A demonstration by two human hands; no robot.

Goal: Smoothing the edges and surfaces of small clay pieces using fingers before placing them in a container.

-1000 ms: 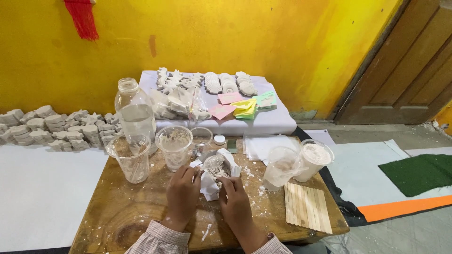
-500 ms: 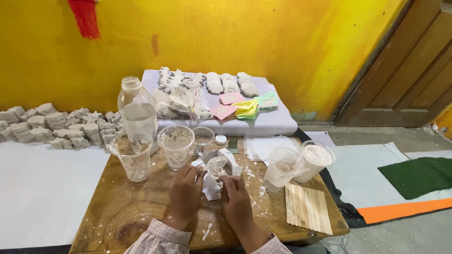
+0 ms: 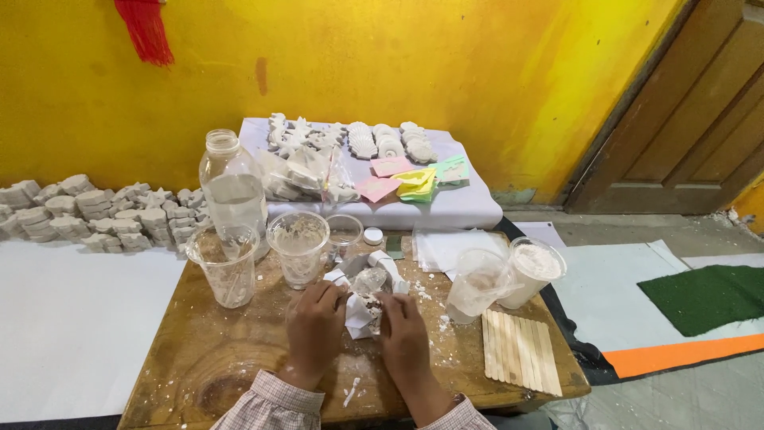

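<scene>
Mould [image 3: 368, 296], white, plaster-crusted, hand-gripped

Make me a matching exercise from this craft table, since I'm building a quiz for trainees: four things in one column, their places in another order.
Things
1. Clear glass bottle with water
2. Row of flat wooden sticks
3. Small white flexible mould
4. Dark green mat

Places
A. On the floor, far right
B. Between the left hand and the right hand
C. Back left of the wooden table
D. Front right corner of the table

Pairs: 1-C, 2-D, 3-B, 4-A
</scene>
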